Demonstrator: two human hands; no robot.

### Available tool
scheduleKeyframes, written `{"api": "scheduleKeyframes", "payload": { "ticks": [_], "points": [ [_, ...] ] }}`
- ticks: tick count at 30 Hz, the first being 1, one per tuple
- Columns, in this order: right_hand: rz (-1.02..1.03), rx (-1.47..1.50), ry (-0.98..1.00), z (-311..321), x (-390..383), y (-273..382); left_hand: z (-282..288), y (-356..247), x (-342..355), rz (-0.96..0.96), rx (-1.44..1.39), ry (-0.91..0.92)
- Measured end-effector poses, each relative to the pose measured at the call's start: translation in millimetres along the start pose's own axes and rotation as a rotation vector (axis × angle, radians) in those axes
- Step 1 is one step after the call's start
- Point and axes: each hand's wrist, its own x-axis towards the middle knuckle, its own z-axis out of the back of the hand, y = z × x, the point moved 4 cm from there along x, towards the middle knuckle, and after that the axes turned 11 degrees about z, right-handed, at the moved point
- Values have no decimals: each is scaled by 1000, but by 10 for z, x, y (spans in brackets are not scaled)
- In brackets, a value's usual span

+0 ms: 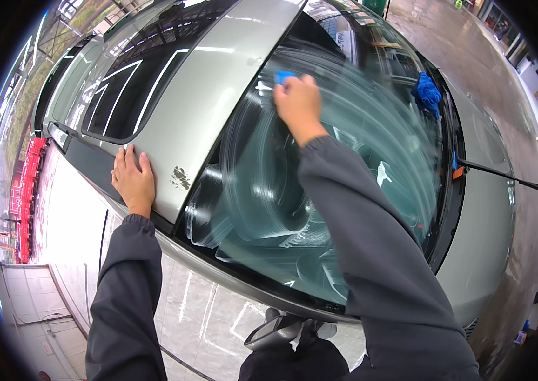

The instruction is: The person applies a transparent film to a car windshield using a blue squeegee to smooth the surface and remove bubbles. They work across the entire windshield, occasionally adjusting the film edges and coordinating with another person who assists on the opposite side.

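Observation:
My right hand point(299, 105) is closed round a small blue pad point(285, 77) near the upper left edge of a car windshield point(262, 171). The fingers hide most of the pad. Whitish curved smears cover the glass. My left hand point(134, 180) lies flat, fingers apart, on the silver roof point(218, 70) beside the dark side trim. A dark worn patch point(181, 178) marks the roof just right of that hand. On the far right edge of the windshield rests a crumpled blue cloth point(428, 95).
A wiper arm point(510, 176) stands lifted off the glass, out over the silver hood point(478, 222). Next to its base is an orange piece point(459, 172). The side mirror point(272, 333) sticks out below, close to my legs. Left of the car stands a red barrier point(27, 197).

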Motion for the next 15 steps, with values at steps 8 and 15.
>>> {"api": "scheduleKeyframes", "payload": {
  "ticks": [8, 15],
  "points": [
    [-439, -308, -50, 2255, -2124, -3213, -148, 133, 159, -114, -6, -23],
    [-1037, -668, -63, 3745, -4455, -3834, -178, 176, 161, -124, 2, -5]
  ]
}}
